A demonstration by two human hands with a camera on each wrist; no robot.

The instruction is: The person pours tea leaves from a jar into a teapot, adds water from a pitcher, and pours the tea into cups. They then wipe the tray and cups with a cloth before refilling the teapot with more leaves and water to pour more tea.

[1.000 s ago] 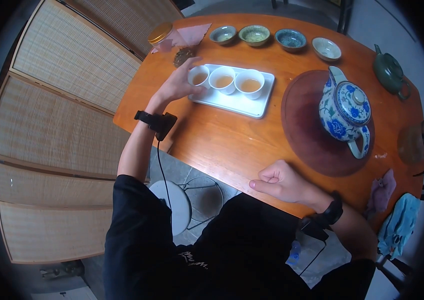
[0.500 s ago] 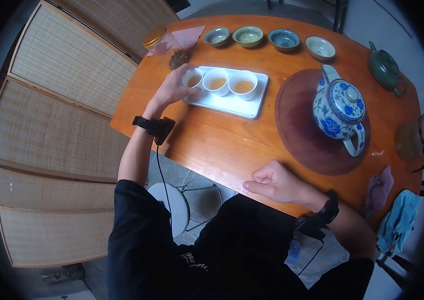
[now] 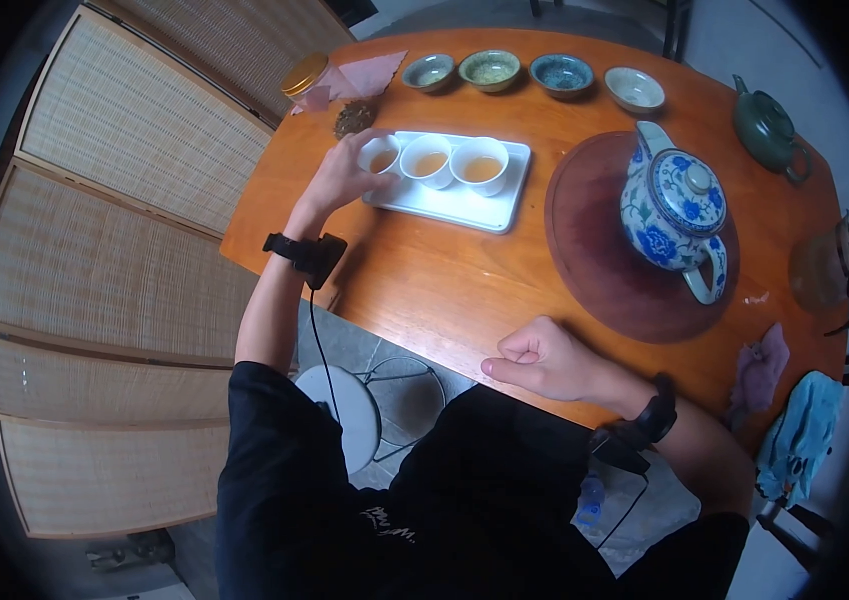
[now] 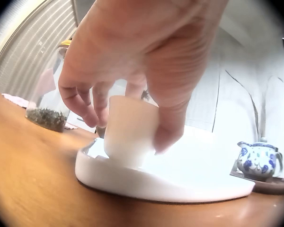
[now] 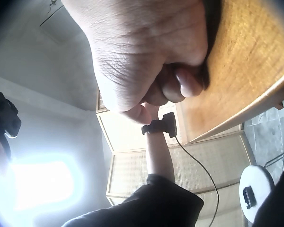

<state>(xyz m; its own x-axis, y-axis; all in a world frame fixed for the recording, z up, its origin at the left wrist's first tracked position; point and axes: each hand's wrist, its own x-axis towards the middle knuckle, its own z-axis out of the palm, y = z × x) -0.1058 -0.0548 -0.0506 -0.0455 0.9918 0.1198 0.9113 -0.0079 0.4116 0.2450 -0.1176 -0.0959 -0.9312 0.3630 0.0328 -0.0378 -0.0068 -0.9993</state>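
Three white cups of amber liquid stand in a row on a white tray (image 3: 506,207): left cup (image 3: 382,161), middle cup (image 3: 427,165), right cup (image 3: 480,170). My left hand (image 3: 341,178) grips the left cup at the tray's left end. In the left wrist view, the thumb of this hand (image 4: 146,52) lies against one side of the cup (image 4: 128,130), and its other fingers reach round behind, partly hidden. My right hand (image 3: 547,362) rests at the table's near edge, fingers curled and holding nothing; the right wrist view shows the same curled hand (image 5: 142,56).
A blue-and-white teapot (image 3: 673,205) sits on a dark red round mat (image 3: 585,270). Several small bowls (image 3: 562,77) line the far side, with a green teapot (image 3: 765,130) beyond them. A gold-lidded jar (image 3: 305,78) is at far left; cloths (image 3: 760,370) lie at right.
The fingers of my left hand have drawn in around the left cup. The head view has shifted slightly; the cups remain on the tray and my right hand keeps its curled pose.
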